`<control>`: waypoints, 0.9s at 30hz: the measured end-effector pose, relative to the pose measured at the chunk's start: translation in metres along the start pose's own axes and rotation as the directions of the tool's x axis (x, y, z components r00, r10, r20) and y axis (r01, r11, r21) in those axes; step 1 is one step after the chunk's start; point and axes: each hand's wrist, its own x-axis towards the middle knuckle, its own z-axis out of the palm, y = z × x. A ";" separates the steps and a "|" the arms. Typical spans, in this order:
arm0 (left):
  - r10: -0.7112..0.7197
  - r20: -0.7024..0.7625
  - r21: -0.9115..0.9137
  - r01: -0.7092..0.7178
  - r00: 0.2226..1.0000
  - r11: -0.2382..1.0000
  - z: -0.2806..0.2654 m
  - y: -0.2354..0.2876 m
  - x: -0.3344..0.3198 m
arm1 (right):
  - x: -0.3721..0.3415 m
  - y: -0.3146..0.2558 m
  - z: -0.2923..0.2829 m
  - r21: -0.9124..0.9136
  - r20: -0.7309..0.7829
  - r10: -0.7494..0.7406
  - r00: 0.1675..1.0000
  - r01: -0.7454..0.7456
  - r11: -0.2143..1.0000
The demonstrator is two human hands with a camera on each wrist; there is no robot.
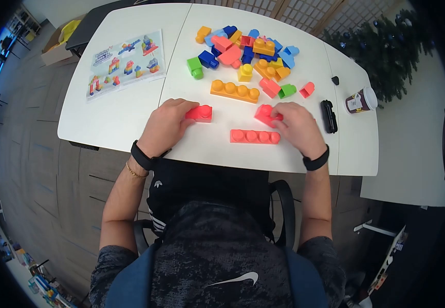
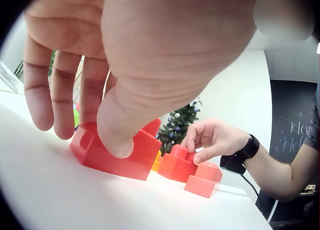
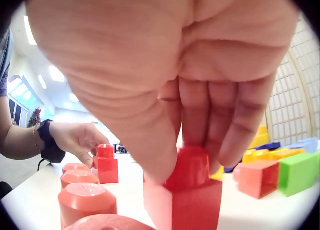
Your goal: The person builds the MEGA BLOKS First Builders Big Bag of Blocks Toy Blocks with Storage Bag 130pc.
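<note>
My left hand [image 1: 166, 126] pinches a red toy block [image 1: 202, 114] near the front of the table. In the left wrist view, its thumb lies along the side of this red block [image 2: 117, 157]. Opposite, my right hand [image 1: 300, 127] holds another red block [image 1: 264, 114] by a raised stud, thumb and fingers on either side of it in the right wrist view [image 3: 185, 200]. Between the hands and nearer my body lies a long coral block [image 1: 255, 137] with a row of studs. A long orange block [image 1: 234, 91] lies farther back.
Behind is a heap of mixed blocks [image 1: 230, 54], with a green block [image 1: 195, 68] at its left. An illustrated sheet [image 1: 127, 66] lies at the left. To the right are a black case [image 1: 329, 116] and a lidded paper cup [image 1: 361, 100].
</note>
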 end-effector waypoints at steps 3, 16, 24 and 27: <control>0.052 0.012 0.030 -0.052 0.999 0.998 0.001 -0.003 0.008 | 0.018 -0.018 0.018 0.065 -0.056 -0.100 0.993 0.103 0.993; 0.043 0.098 0.025 -0.046 0.994 0.999 0.002 -0.011 0.042 | -0.047 0.062 -0.023 -0.019 0.115 0.171 0.979 -0.170 0.985; -0.009 0.167 0.016 0.007 0.986 1.000 0.003 -0.007 0.053 | 0.001 0.029 0.020 0.567 -0.106 0.126 0.986 -0.044 0.823; 0.087 0.067 0.114 -0.094 0.994 0.989 -0.004 -0.006 0.047 | 0.016 0.038 0.044 0.728 -0.186 0.171 0.967 0.019 0.686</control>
